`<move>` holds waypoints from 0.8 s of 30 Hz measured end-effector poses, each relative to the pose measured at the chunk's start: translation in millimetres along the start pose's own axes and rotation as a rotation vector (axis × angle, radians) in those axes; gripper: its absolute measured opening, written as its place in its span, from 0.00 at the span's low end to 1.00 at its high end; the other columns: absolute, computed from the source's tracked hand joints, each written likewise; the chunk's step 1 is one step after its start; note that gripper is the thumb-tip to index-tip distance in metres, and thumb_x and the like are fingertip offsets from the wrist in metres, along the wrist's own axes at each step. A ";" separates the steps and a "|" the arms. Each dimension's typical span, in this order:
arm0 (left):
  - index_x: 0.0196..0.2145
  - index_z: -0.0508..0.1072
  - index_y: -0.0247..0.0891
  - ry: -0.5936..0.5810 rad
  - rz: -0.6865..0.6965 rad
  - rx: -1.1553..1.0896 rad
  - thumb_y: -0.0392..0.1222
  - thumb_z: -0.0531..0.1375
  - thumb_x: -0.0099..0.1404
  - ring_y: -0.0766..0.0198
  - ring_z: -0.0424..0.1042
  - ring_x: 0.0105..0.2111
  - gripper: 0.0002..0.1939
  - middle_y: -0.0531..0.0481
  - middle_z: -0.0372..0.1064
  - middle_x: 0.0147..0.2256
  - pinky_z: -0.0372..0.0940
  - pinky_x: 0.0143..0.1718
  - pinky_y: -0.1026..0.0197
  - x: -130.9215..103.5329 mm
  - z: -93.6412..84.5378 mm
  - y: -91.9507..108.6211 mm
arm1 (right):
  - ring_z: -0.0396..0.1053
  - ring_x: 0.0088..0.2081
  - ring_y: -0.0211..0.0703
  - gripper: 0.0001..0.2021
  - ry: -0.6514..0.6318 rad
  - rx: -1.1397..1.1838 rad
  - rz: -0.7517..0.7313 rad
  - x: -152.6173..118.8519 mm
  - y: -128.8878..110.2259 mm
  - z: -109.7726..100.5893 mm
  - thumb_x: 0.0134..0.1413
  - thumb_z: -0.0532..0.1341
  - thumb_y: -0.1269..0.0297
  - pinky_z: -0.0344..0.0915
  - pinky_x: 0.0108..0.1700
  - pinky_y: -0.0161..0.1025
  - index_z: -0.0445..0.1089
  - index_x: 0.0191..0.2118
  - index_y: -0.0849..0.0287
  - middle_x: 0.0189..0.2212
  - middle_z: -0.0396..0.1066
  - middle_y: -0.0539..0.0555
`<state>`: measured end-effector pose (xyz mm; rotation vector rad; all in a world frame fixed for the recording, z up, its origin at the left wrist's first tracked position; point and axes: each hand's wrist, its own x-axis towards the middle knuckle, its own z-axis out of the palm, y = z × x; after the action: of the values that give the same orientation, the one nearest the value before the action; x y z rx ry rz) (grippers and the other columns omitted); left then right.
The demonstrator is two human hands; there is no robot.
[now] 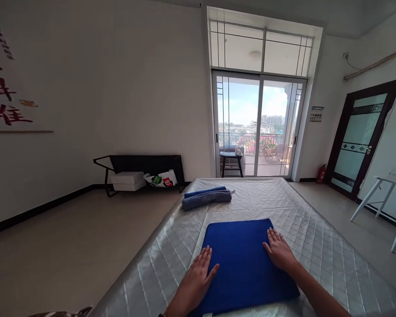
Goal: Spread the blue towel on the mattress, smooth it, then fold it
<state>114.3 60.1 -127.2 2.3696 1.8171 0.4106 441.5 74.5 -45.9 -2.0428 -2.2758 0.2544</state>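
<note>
A blue folded cloth (240, 259), smooth and roughly rectangular, lies flat on the quilted silver-grey mattress (165, 259). My left hand (198, 277) rests along its left edge with the fingers stretched forward and the thumb on the fabric. On the far right part of the cloth lies my right hand (279, 248), palm down, fingers extended and thumb apart. Neither hand grips anything. Farther up the mattress, to the left, are a rolled grey-blue towel (207, 199) and a brighter blue roll (204, 191) just behind it.
Beyond the mattress stands a sliding glass door (260, 123). Against the left wall is a black bench (145, 164) with a white box (127, 180) and a printed bag (161, 178) under it. A white table (383, 187) and a fire extinguisher (321, 174) are at the right.
</note>
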 end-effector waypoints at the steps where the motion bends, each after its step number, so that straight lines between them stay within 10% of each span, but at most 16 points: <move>1: 0.70 0.52 0.32 -0.003 0.002 0.002 0.61 0.39 0.74 0.53 0.44 0.70 0.38 0.41 0.44 0.70 0.49 0.69 0.48 -0.9 -1.4 0.7 | 0.37 0.72 0.49 0.34 0.013 -0.006 -0.012 -7.5 1.1 0.3 0.69 0.41 0.52 0.36 0.71 0.47 0.45 0.71 0.71 0.71 0.41 0.60; 9: 0.69 0.54 0.28 -0.007 0.037 0.014 0.60 0.40 0.73 0.52 0.46 0.70 0.38 0.39 0.46 0.69 0.48 0.69 0.48 -1.7 -9.8 5.8 | 0.39 0.72 0.48 0.34 0.041 0.067 -0.012 -77.0 12.5 29.2 0.69 0.39 0.47 0.39 0.71 0.47 0.44 0.72 0.65 0.72 0.40 0.55; 18: 0.68 0.55 0.25 -0.024 0.008 0.067 0.59 0.41 0.73 0.51 0.48 0.69 0.39 0.34 0.49 0.68 0.49 0.68 0.47 0.2 -22.6 6.3 | 0.37 0.72 0.49 0.32 0.110 0.164 -0.002 -82.7 4.0 30.9 0.70 0.42 0.52 0.37 0.71 0.47 0.47 0.71 0.69 0.71 0.41 0.60; 24: 0.68 0.55 0.32 0.033 0.139 0.016 0.60 0.39 0.75 0.54 0.48 0.69 0.36 0.39 0.50 0.69 0.51 0.68 0.47 0.1 -18.0 92.2 | 0.38 0.72 0.48 0.32 0.093 0.207 -0.001 -84.8 0.5 27.6 0.69 0.43 0.56 0.38 0.71 0.46 0.47 0.71 0.71 0.71 0.42 0.60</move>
<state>194.6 34.3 -85.7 2.5231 1.6808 0.4540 447.0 -11.6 -68.4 -1.9102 -2.0997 0.3698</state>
